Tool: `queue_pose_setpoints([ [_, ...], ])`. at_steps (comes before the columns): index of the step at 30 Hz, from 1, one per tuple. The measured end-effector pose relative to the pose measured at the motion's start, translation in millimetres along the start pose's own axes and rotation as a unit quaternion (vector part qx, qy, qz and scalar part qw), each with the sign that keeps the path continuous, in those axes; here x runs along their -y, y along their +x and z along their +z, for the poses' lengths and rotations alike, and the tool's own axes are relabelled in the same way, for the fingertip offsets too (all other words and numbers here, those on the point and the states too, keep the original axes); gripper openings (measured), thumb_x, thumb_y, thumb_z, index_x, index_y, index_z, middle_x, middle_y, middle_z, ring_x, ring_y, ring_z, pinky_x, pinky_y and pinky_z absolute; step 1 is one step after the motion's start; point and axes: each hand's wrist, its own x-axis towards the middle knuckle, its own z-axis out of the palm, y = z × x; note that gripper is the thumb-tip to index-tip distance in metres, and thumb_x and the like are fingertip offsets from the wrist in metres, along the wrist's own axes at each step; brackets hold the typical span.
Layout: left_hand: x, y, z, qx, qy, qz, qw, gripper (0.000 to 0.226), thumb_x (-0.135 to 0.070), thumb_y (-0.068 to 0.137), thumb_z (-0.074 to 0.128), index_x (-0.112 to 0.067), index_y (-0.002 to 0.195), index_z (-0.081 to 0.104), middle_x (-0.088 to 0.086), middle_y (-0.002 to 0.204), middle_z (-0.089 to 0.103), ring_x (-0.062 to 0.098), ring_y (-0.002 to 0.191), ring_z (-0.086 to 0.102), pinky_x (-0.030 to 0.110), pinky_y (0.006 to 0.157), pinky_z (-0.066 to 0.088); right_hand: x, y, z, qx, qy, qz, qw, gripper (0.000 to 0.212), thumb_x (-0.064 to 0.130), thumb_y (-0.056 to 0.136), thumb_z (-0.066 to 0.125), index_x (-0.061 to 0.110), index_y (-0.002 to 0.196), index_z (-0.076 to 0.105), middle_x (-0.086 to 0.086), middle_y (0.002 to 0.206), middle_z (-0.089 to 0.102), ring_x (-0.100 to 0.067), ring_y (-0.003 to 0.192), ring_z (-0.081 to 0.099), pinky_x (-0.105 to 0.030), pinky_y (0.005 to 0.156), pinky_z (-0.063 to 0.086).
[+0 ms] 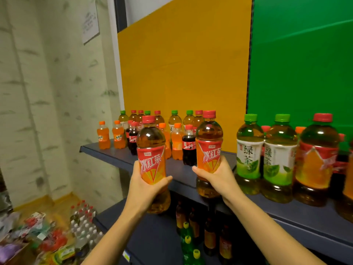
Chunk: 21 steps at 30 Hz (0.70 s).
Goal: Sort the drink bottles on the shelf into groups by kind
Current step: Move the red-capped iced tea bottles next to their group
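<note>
My left hand [147,190] grips a red-capped iced black tea bottle [151,150] held in the air in front of the shelf edge. My right hand [217,176] grips a second iced black tea bottle [209,146] of the same kind, low on its label, at the front of the dark shelf [179,171]. To the right stand two green tea bottles [248,155] with green caps and another red-capped tea bottle [315,159]. At the back left stand small orange soda bottles [104,135], small cola bottles [189,146] and several more tea bottles, mixed together.
A yellow panel [183,69] and a green panel [301,60] back the shelf. A lower shelf [152,236] holds more tea and green soda bottles. On the floor at the left lie packs of water bottles [84,220] and snack bags [38,234].
</note>
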Motion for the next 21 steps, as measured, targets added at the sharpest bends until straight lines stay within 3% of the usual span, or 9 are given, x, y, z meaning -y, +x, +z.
queue_pose_setpoints([
  [5,23,53,14,0.067,0.01,0.025,0.997,0.06,-0.016,0.065,0.081,-0.042,0.1,0.04,-0.018,0.104,0.054,-0.01,0.091,0.056,0.011,0.071,0.047,-16,50,20,-0.048,-0.004,0.005,0.999,0.079,0.03,0.066,0.082,0.019,0.13,0.037,-0.001,0.122,0.056,-0.019,0.112,0.054,-0.034,0.092,0.046],
  [8,34,77,25,0.102,0.005,0.037,0.994,0.065,-0.018,0.065,0.082,-0.04,0.108,0.038,-0.02,0.106,0.053,-0.02,0.09,0.053,0.001,0.07,0.044,-26,72,25,-0.086,-0.017,0.009,0.996,0.077,0.032,0.067,0.081,0.019,0.128,0.037,-0.002,0.122,0.056,-0.02,0.113,0.054,-0.038,0.095,0.045],
  [12,51,96,45,0.141,-0.027,0.035,0.989,0.064,-0.017,0.065,0.082,-0.041,0.105,0.039,-0.02,0.106,0.054,-0.017,0.091,0.054,0.002,0.071,0.045,-39,85,25,-0.135,-0.056,0.028,0.989,0.072,0.031,0.069,0.079,0.015,0.124,0.036,-0.001,0.116,0.054,-0.019,0.11,0.053,-0.031,0.088,0.042],
  [16,66,111,66,0.183,-0.063,0.039,0.98,0.072,-0.016,0.065,0.082,-0.038,0.116,0.037,-0.023,0.107,0.055,-0.019,0.093,0.054,0.001,0.074,0.044,-49,97,23,-0.183,-0.106,0.029,0.977,0.074,0.029,0.07,0.079,0.009,0.125,0.034,-0.008,0.122,0.054,-0.025,0.113,0.054,-0.03,0.085,0.041],
  [21,77,132,87,0.239,-0.099,0.047,0.965,0.063,-0.017,0.065,0.082,-0.038,0.107,0.04,-0.02,0.105,0.058,-0.013,0.095,0.057,0.002,0.073,0.044,-53,114,17,-0.23,-0.145,0.047,0.961,0.088,0.028,0.07,0.079,0.007,0.133,0.02,-0.015,0.131,0.049,-0.028,0.116,0.053,-0.036,0.094,0.043],
])
